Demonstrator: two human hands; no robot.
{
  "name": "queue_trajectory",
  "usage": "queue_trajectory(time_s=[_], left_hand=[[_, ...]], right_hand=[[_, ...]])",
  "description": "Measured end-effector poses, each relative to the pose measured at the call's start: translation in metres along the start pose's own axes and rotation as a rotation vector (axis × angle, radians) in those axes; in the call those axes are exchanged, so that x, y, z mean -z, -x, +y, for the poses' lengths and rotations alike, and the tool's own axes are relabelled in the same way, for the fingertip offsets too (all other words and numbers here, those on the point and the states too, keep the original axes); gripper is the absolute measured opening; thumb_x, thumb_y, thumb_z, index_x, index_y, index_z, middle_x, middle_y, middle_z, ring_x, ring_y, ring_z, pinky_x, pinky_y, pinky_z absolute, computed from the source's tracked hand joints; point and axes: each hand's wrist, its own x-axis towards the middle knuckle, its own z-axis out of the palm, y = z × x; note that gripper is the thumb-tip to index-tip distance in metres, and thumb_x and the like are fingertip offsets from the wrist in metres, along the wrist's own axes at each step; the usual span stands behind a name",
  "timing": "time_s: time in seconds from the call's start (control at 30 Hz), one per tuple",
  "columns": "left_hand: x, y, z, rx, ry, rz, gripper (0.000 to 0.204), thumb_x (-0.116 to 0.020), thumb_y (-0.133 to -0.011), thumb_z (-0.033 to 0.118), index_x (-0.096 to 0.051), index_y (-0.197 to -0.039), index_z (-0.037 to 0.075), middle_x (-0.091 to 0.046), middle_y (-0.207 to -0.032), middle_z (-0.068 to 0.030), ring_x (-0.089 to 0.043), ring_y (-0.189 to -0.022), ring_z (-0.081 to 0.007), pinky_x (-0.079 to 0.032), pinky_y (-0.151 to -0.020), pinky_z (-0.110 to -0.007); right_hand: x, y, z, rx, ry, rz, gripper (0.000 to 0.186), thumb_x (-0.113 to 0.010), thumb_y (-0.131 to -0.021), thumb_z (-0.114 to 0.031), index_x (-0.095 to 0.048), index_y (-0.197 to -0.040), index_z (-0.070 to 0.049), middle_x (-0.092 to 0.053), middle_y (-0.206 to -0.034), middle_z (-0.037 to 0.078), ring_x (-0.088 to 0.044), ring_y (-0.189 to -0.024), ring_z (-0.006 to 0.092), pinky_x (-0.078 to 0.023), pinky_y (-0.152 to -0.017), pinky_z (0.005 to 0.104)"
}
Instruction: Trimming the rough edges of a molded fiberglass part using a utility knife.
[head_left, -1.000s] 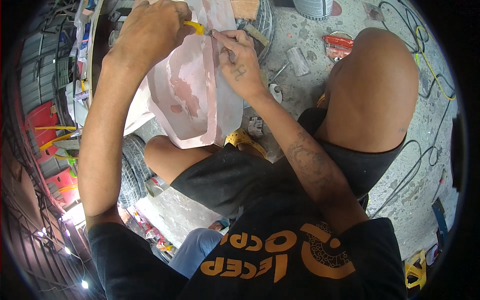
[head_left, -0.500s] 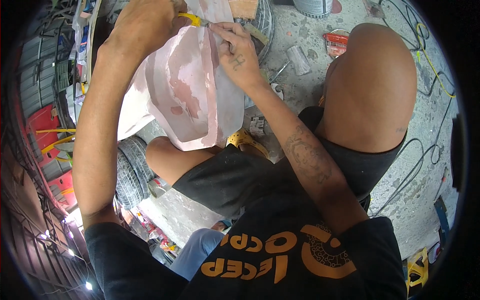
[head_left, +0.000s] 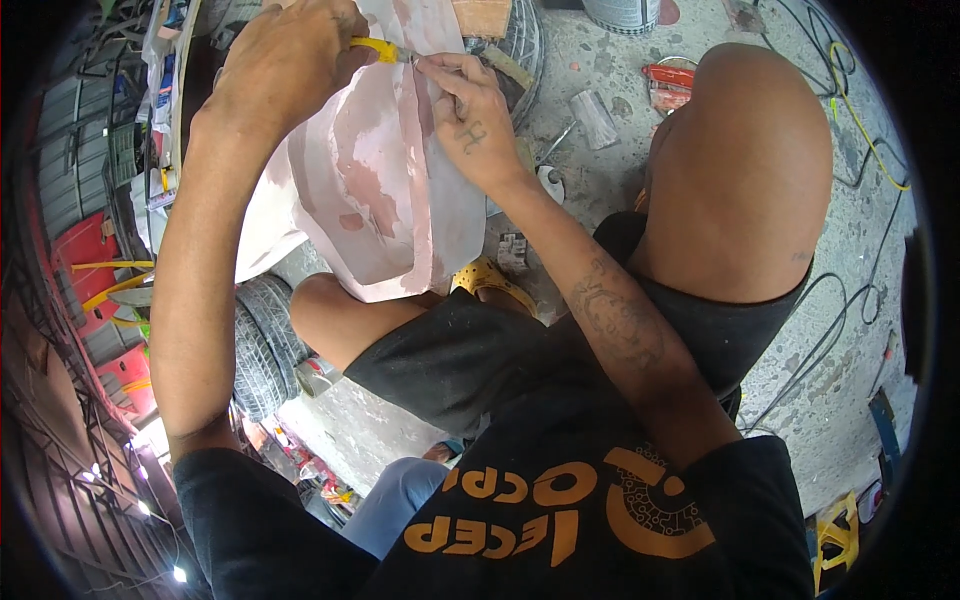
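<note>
My left hand (head_left: 290, 60) is closed around a yellow-handled cutter knife (head_left: 374, 48), whose thin metal end points right. Beside that metal end, the fingertips of my right hand (head_left: 472, 118) rest near the raised ridge, fingers stretched and slightly apart. Whether they touch the blade is too small to tell. Under both hands lies a large moulded panel (head_left: 345, 215), pale grey with patchy pink filler and a pink ridge (head_left: 420, 200) running along it. It leans against my bent leg. My left palm and part of the handle are hidden.
Stacked tyres (head_left: 262, 340) stand left of my leg. On the concrete floor lie a clear plastic piece (head_left: 594, 120), a red-handled tool (head_left: 668, 76) and looping cables (head_left: 840, 300). A metal can (head_left: 622, 14) stands at the far side. A yellow clog (head_left: 495, 285) is below the panel.
My left hand and the knife have shifted slightly left and nearer. My right fingertips have moved slightly left and nearer too, staying close to the knife's metal end. The panel looks unmoved.
</note>
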Motion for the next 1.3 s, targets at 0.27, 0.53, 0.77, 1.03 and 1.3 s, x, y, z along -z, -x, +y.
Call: queue_trajectory(time_s=[0.27,0.53,0.77,1.03,1.3], left_hand=[[-0.001,0.004,0.003,0.011,0.012,0.006,0.026,-0.071,-0.095,0.028,-0.078,-0.106,0.006,-0.076,-0.097,-0.0132,-0.070,-0.090,-0.0336,-0.054,-0.085,-0.044],[-0.001,0.006,0.002,0.021,0.001,-0.002,0.025,-0.072,-0.095,0.028,-0.078,-0.106,0.006,-0.076,-0.097,-0.0127,-0.070,-0.090,-0.0331,-0.054,-0.085,-0.044],[-0.003,0.009,0.003,0.023,0.008,0.004,0.025,-0.072,-0.095,0.029,-0.078,-0.106,0.007,-0.075,-0.097,-0.0121,-0.070,-0.092,-0.0325,-0.054,-0.087,-0.043],[-0.002,0.011,0.006,0.008,0.010,0.003,0.025,-0.071,-0.095,0.029,-0.078,-0.105,0.007,-0.075,-0.098,-0.0119,-0.069,-0.093,-0.0328,-0.053,-0.087,-0.044],[0.006,0.012,0.019,0.070,0.028,-0.086,0.025,-0.071,-0.095,0.028,-0.078,-0.104,0.006,-0.074,-0.091,-0.0138,-0.068,-0.088,-0.0346,-0.053,-0.083,-0.045]], right_hand=[[0.001,0.004,-0.001,0.018,-0.009,0.006,0.050,-0.052,-0.079,0.009,-0.074,-0.122,-0.004,-0.063,-0.124,0.013,-0.057,-0.108,0.0352,-0.048,-0.101,0.0408],[0.003,0.006,-0.003,0.017,0.003,-0.022,0.050,-0.051,-0.079,0.008,-0.073,-0.123,-0.003,-0.062,-0.125,0.013,-0.056,-0.109,0.0347,-0.048,-0.101,0.0410],[0.003,0.009,-0.005,0.020,-0.008,-0.021,0.050,-0.051,-0.079,0.008,-0.073,-0.123,-0.003,-0.062,-0.126,0.014,-0.056,-0.109,0.0348,-0.048,-0.101,0.0409],[0.006,0.013,-0.005,0.023,0.012,-0.029,0.048,-0.052,-0.080,0.008,-0.074,-0.121,-0.004,-0.063,-0.124,0.013,-0.057,-0.105,0.0348,-0.049,-0.097,0.0413],[0.008,0.020,-0.007,0.052,0.028,-0.027,0.050,-0.052,-0.079,0.007,-0.072,-0.123,-0.003,-0.062,-0.124,0.013,-0.056,-0.103,0.0356,-0.049,-0.096,0.0422]])
